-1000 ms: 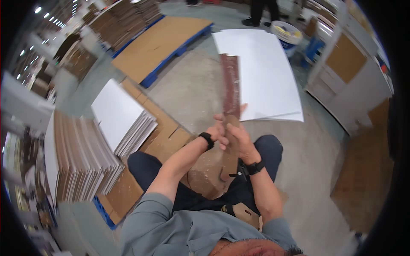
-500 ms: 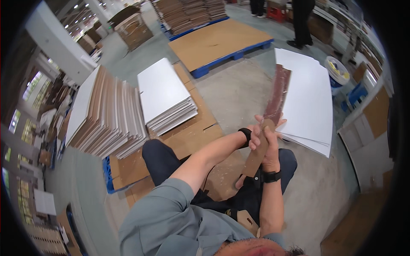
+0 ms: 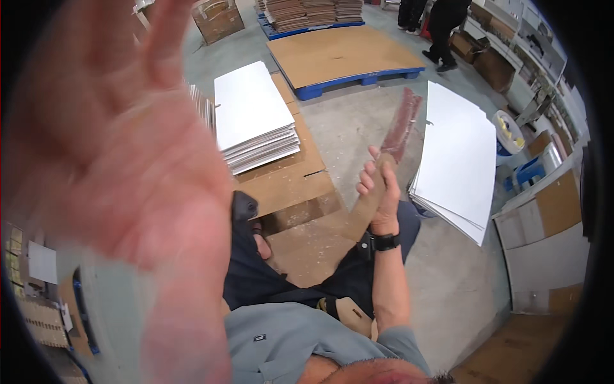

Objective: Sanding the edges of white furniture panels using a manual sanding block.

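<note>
My left hand (image 3: 141, 173) is raised close to the camera, palm showing and fingers spread, with nothing in it. It is blurred and covers much of the left side. In my right hand (image 3: 382, 201) is a long flat sanding stick (image 3: 401, 128), its grip brown and its far part wrapped in reddish-brown abrasive. The fingers close round the brown grip, and the stick tilts up and away. Just right of it lies a low stack of white panels (image 3: 457, 153). A taller stack of white panels (image 3: 252, 105) rests on cardboard ahead of my knees.
Another row of panels (image 3: 203, 105) is mostly hidden behind my left hand. Farther off stands a blue pallet (image 3: 310, 94) topped with a brown sheet (image 3: 345, 54). A white bucket (image 3: 510, 137) sits at right. Another person's legs (image 3: 441, 32) show at the back.
My left hand has left the sanding stick and come up near the camera, opening. My right hand keeps the stick, which has shifted slightly left, off the right-hand panels.
</note>
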`<state>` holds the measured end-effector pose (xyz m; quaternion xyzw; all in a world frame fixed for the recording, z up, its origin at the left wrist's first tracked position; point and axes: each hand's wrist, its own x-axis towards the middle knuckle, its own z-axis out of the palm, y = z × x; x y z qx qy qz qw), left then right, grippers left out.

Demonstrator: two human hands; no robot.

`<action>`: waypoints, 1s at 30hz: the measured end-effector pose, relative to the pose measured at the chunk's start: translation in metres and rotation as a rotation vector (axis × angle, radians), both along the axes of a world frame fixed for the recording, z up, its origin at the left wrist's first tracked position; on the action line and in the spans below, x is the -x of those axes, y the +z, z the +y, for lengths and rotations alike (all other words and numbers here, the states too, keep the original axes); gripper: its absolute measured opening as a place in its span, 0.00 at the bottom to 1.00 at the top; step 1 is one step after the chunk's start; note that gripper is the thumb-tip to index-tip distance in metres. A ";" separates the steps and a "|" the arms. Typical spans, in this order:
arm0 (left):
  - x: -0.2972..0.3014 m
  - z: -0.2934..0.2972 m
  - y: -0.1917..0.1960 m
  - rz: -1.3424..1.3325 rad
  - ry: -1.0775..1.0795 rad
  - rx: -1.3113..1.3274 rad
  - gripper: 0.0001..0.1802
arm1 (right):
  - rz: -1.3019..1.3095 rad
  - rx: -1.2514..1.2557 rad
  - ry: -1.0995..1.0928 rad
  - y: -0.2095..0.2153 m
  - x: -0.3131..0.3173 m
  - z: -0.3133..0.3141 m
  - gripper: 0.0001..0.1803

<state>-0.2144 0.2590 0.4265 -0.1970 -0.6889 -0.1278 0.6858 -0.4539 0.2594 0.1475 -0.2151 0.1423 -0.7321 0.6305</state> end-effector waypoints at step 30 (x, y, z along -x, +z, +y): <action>-0.087 -0.029 -0.025 0.271 0.116 -0.271 0.45 | -0.068 -0.017 0.357 -0.036 -0.132 -0.093 0.30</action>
